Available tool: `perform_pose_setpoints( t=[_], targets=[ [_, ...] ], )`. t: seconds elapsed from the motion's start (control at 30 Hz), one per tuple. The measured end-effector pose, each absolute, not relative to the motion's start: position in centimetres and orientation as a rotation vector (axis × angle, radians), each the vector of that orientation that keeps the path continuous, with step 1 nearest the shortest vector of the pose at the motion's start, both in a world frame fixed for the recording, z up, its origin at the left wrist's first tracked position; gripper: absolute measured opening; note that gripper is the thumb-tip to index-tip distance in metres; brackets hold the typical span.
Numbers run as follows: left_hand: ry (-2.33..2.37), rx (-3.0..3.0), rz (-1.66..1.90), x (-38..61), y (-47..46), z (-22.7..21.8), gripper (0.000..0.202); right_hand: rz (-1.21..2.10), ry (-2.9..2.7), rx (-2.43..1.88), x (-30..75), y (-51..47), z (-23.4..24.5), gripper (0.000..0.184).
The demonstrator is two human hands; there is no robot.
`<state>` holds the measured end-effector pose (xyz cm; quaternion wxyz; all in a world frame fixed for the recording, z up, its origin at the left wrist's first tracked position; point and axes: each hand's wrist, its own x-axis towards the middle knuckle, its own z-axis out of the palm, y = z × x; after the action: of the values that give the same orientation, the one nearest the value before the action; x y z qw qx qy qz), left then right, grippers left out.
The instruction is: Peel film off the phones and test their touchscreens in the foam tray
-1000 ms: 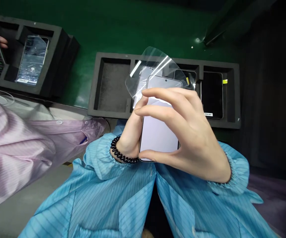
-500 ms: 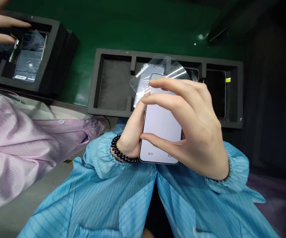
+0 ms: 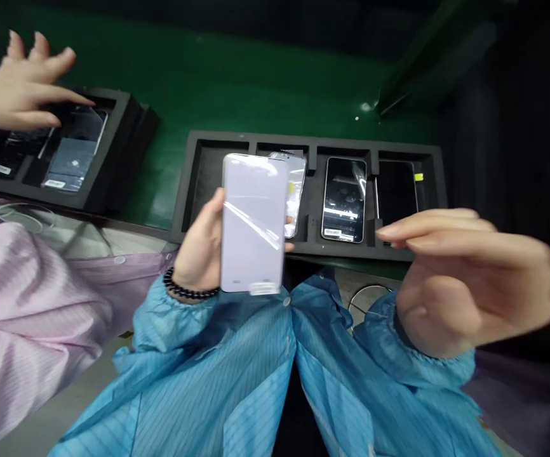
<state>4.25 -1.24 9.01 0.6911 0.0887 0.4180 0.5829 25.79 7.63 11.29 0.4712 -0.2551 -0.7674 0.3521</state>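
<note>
Left hand: raised in front of the chest, with the thumb side on the left edge of the phone and fingertips showing past its right edge. It is clamped around the phone.
Phone: upright in that grip, pale face to the camera. A clear film glints across it and a white tab sits at its lower edge.
Right hand: well to the right of the grip and not touching the phone. The fingers are straight, point left and lie loosely together, and the hand holds nothing. It is blurred.
Wrist band: a dark coil just below the grip, at the blue cuff.
Foam tray: black, just behind the grip, with its compartments in a row.
Compartment behind the grip: a film-covered phone, partly hidden.
Next compartment right: a dark-screened phone.
Farthest compartment right: a dark phone with a yellow tab.
Second tray: far left of the grip, holding filmed phones. A co-worker's hand is over it, fingers spread.
</note>
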Motion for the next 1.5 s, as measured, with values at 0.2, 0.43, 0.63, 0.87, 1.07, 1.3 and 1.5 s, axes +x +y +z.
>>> perform_pose_setpoints(
  t=[0.2, 0.43, 0.63, 0.87, 1.07, 1.3, 1.5],
  targets=[
    [1.437, 0.461, 1.581, -3.3, 0.3, 5.7, 0.043, 1.039, -1.823, -0.834, 27.0, 7.7, 6.4, 0.016],
    [1.626, 0.525, 1.487, -5.6, 2.7, 2.0, 0.046, 0.959, -2.141, -0.746, 25.2, 8.3, 5.0, 0.019],
    [2.198, 1.258, 1.573, -3.1, -2.2, 2.4, 0.047, 0.613, -2.431, -0.603, 21.7, 8.7, 3.8, 0.020],
    [2.550, 1.719, 1.060, -1.7, -8.6, -0.6, 0.062, 0.380, -2.619, -0.458, 20.3, 8.6, 2.5, 0.020],
    [2.485, 1.824, 0.805, -2.3, -9.4, -1.4, 0.062, 0.309, -2.724, -0.413, 20.2, 8.6, 2.6, 0.027],
    [2.446, 1.880, 1.005, -2.6, -8.9, -1.7, 0.069, 0.310, -2.715, -0.469, 20.3, 8.4, 2.3, 0.047],
    [2.431, 1.894, 0.902, -2.5, -9.0, -1.9, 0.064, 0.278, -2.766, -0.433, 20.3, 8.4, 2.3, 0.034]
  ],
)
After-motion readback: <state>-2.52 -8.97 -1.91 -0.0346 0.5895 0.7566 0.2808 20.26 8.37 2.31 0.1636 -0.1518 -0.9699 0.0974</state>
